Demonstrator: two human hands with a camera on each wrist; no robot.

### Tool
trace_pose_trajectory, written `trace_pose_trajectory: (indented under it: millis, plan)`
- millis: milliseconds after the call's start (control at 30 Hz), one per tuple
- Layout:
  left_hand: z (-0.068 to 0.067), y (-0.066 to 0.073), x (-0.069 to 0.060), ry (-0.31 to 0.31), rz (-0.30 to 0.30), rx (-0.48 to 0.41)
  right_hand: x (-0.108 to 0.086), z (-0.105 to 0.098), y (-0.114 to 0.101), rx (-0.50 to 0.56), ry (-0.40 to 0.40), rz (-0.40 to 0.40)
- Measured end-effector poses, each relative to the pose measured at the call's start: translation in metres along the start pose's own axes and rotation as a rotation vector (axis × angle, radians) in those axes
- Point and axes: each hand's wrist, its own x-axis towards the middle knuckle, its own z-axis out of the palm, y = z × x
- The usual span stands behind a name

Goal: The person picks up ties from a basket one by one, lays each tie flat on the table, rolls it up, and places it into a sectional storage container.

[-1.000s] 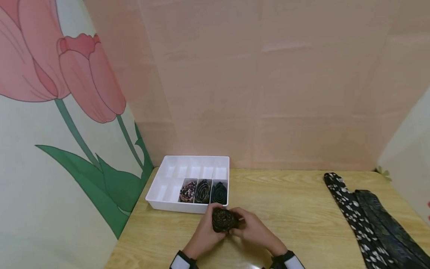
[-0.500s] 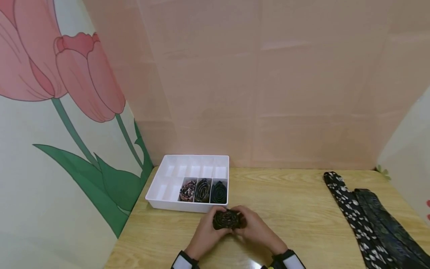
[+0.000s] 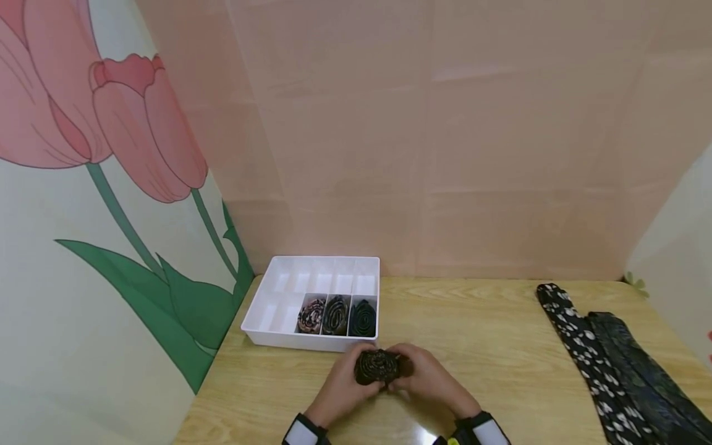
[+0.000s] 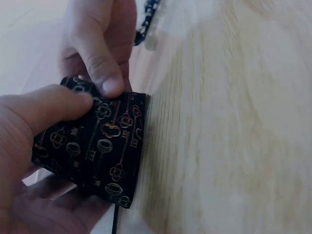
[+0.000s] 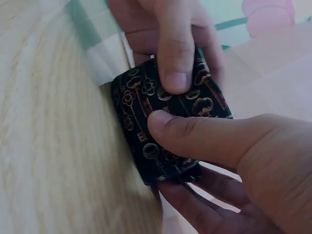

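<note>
Altogether, three fabric rolls (image 3: 335, 316) in the compartmented white tray (image 3: 303, 342)

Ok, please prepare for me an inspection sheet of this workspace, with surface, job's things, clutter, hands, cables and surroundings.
Surface: table, wood-grained, bright glare near its front.
Job's things: held roll, dark with key print; tray, white, with three rolls in its near row, one per compartment; floral strip and dark strip lying side by side at right.
Clutter: nothing seen.
Left hand: grips held roll.
Right hand: grips it too.
Cables: nothing seen.
Surroundings: tulip wall at left, creased pinkish backdrop behind.
</note>
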Motion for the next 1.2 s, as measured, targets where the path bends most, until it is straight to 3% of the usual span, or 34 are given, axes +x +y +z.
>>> trace_pose_trajectory:
  millis: [300,433,567,733,900,1200]
  plan:
    - [0.002,0.005,0.000,0.003,0.035,0.187,-0.001,0.001,-0.004,-0.014,-0.006,-0.019]
    - [0.003,0.010,-0.003,0.041,0.014,0.199,-0.001,0.003,-0.004,-0.010,-0.003,-0.030]
    - [-0.004,0.017,-0.007,0.092,-0.015,0.177,-0.001,0.003,-0.004,0.077,-0.015,-0.024]
    - [-0.031,0.032,-0.006,0.152,-0.064,0.161,-0.001,0.001,-0.002,0.179,-0.035,0.007]
    - [-0.067,0.043,0.002,0.281,-0.096,0.145,-0.001,0.000,0.002,0.216,-0.063,0.042]
    - [-0.120,0.031,0.012,0.530,-0.147,0.136,0.000,0.002,0.005,0.225,-0.090,0.072]
